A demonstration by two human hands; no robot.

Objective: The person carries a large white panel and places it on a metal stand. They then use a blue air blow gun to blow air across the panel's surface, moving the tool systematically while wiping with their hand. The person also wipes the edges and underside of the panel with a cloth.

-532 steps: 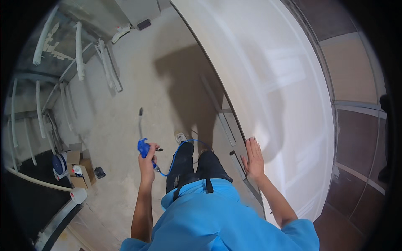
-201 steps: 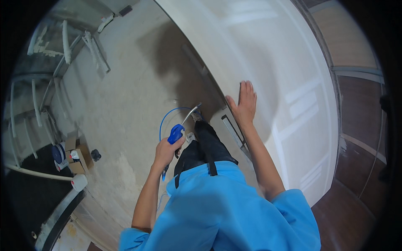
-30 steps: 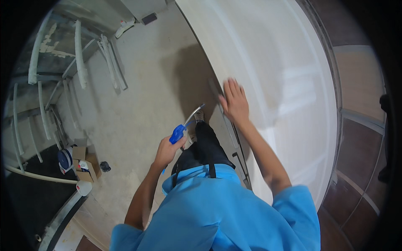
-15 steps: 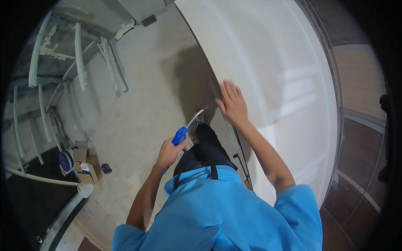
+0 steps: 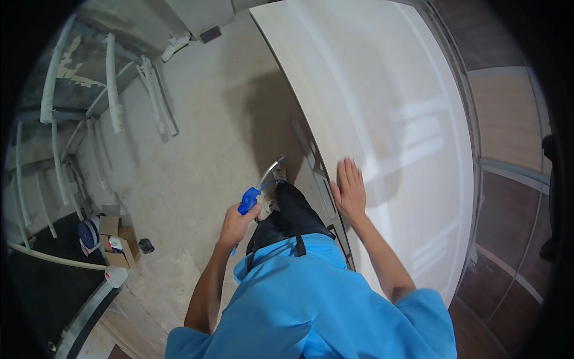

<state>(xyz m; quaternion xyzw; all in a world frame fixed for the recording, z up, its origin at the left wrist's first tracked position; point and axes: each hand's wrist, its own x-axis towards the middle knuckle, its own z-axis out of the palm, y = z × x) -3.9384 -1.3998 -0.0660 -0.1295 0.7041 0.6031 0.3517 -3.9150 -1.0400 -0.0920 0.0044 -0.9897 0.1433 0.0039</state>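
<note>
My left hand (image 5: 237,225) is wrapped round the handle of a blue air blow gun (image 5: 249,200). Its bent metal nozzle points forward and a little to the right, above my shoe. A bit of blue hose (image 5: 234,250) shows beside my left wrist. To the right lies a large white panel (image 5: 365,72) with a smooth, glossy top that reflects light. My right hand (image 5: 351,190) rests palm down on it close to its left edge, fingers stretched forward and nothing held.
Under the panel's left edge runs a metal frame (image 5: 323,188). Whitened rack bars (image 5: 113,84) jut out at far left. An open cardboard box (image 5: 122,242) and a small black object (image 5: 146,246) sit on the floor (image 5: 191,149) at left. Brown panels line the right side.
My right hand has slid back toward me and slightly right along the panel. My left hand has shifted a little left and back with the blow gun.
</note>
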